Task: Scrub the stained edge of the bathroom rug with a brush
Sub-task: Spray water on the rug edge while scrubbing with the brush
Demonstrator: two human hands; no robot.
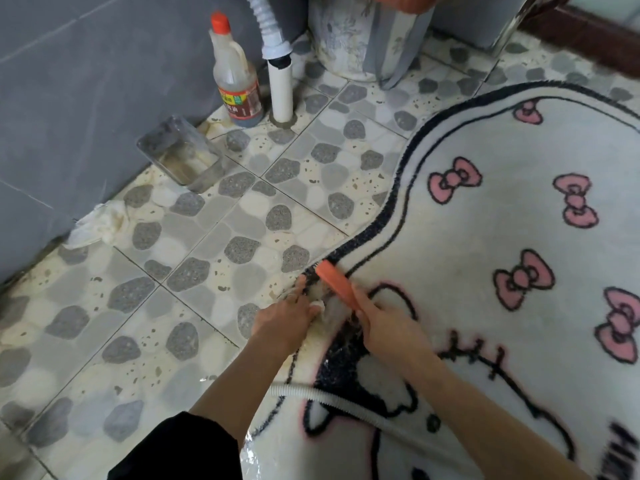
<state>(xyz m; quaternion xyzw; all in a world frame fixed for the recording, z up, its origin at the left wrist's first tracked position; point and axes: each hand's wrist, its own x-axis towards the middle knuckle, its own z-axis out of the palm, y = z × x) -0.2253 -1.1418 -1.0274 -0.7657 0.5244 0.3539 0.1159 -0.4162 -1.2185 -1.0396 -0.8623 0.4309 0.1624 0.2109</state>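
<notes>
The bathroom rug (485,237) lies on the floor (194,258) and fills the right part of the view; it is white with a black border, pink bows and a cartoon drawing in black lines. The orange brush (336,280) is on the left edge of the rug, just on the inner side of the black border, and it points away from the person toward the tiles. The right hand (389,329) grips the near end of the brush, its fingers closed round the handle. The left hand (285,318) rests on the same edge, just beside the brush on its left; its fingers (300,285) are stretched forward and lie on the black border, not clenched. The pile between the two hands looks wet and a little tangled. A thin white ribbed hose (349,402) runs across the near part of the rug, under the right forearm. The floor has a pattern of grey and cream pebbles. By the grey wall (86,81) stands a bottle (236,84) with an orange cap and a red label, and just to its right a white pipe (281,95) goes upright into the floor. Nearer to the person, also against the wall, there is a clear plastic box (180,154), tilted, and further along a crumpled white cloth (98,224).
</notes>
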